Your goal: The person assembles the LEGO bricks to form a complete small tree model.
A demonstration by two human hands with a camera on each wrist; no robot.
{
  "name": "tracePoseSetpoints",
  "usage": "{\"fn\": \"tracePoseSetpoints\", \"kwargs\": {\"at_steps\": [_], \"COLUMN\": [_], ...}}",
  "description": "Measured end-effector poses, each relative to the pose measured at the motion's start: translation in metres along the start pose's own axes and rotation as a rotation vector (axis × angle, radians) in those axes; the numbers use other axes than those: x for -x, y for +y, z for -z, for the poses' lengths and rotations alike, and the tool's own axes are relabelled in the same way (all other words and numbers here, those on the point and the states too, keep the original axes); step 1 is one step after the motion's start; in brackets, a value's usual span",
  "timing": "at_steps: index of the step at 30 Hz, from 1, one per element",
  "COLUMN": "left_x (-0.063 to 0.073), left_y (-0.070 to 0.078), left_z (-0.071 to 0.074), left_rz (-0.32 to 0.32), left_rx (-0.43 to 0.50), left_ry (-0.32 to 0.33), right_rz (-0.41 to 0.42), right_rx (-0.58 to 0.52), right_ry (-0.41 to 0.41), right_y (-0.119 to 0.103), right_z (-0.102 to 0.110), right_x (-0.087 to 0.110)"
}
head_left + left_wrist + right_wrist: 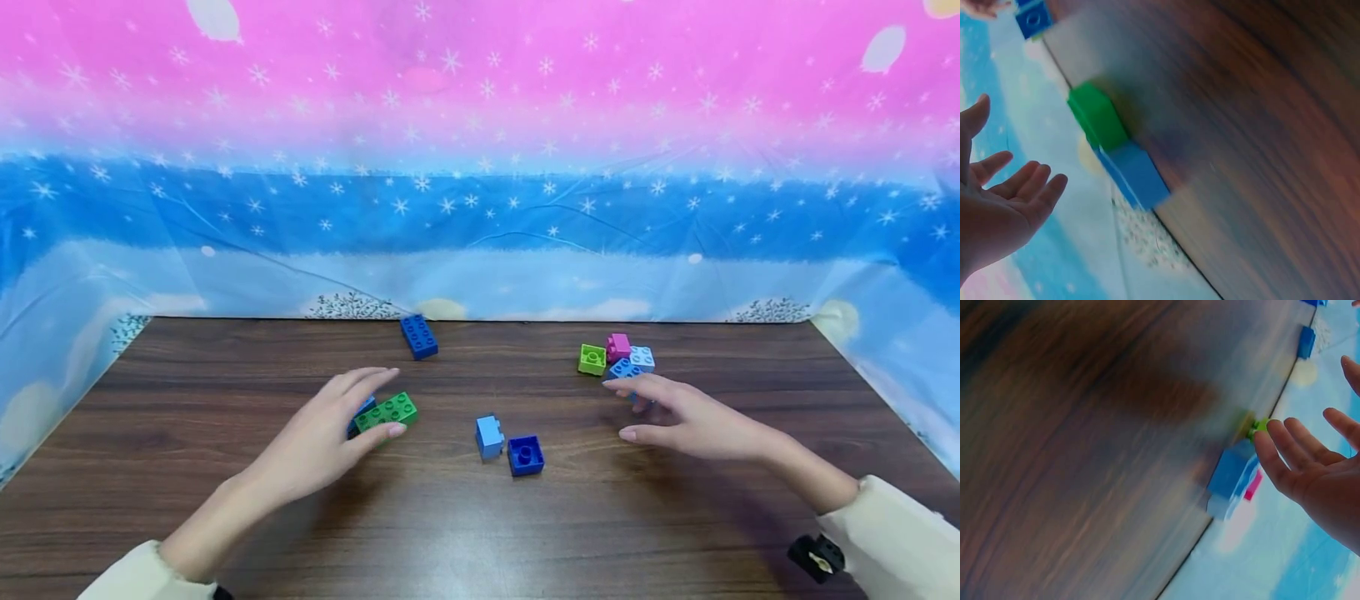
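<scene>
Beneath the left hand (318,442), green brick (388,412).

At least nine bricks (395,410), two grips (318,442).

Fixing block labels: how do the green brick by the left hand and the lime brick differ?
Shape: the green brick is long; the lime brick is short and squarish.
Pose: the green brick's studs face up; the lime brick's hollow underside does.
Colour: the green brick is darker; the lime brick yellower.
Both are studded toy bricks; neither is held.
</scene>
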State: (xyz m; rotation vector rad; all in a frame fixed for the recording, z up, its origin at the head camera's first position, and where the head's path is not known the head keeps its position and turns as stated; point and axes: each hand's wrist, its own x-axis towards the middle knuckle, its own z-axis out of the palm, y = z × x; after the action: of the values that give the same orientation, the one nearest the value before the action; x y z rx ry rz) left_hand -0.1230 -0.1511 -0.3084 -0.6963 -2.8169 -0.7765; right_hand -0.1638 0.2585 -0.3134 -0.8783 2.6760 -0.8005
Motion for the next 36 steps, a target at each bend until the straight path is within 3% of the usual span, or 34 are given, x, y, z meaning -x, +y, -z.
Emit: {"fn": "tracePoseSetpoints", "kwargs": {"at_steps": [8, 13, 27, 36], "left_x": [-0.013, -0.021, -0.043, -0.053], "left_y": [0.018, 0.024, 0.035, 0.040], "left_z": [-0.022, -0.033, -0.057, -0.065], "left_rz": [-0.044, -0.063, -0.088, -0.105], "left_rx": [0.092, 0.122, 0.226, 0.204], "left_ry": [-0.098, -0.108, -0.192, -0.206], "right_rz": [0.025, 0.065, 0.127, 0.181], "right_rx": [-0.109, -0.138, -0.184, -0.201], "right_ry": [-0.117, -0.156, -0.197, -0.197], "right_y": [-0.013, -0.020, -0.036, -0.041], "right_z": [-0.015, -0.023, -0.039, -0.046], "right_x": [-0.013, -0.020, -0.041, -0.050]}}
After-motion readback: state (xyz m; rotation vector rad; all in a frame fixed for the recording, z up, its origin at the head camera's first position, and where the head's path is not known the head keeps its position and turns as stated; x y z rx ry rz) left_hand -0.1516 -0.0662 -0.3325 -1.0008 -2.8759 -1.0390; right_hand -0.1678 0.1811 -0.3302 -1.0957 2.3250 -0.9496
